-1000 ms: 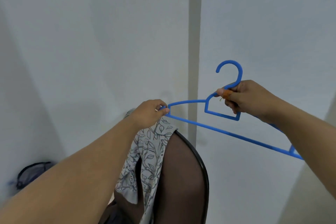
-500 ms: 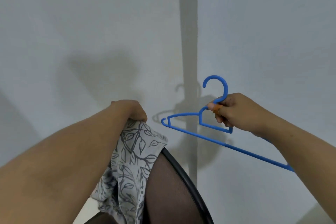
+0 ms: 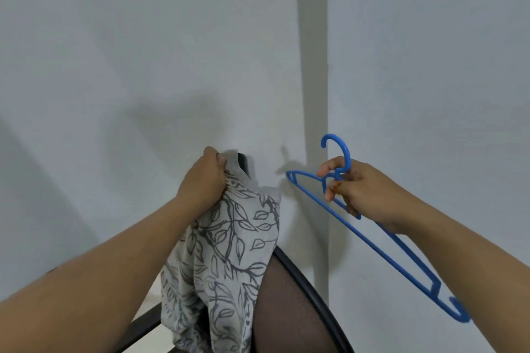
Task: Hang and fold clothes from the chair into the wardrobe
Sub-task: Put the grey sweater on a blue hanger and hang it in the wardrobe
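Left grip (image 3: 205, 180) bunched tight on leaf-print garment (image 3: 229, 252) above chair back (image 3: 286, 309), right grip (image 3: 361, 189) curled round blue hanger (image 3: 372, 241), before white wall (image 3: 143, 51).

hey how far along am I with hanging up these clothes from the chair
Early on. Done: your right hand holds the blue hanger by its neck. In hand: your left hand grips the top of the leaf-print garment, lifted beside the chair. Left: the hanger is not yet inside the garment, and no wardrobe is in view.
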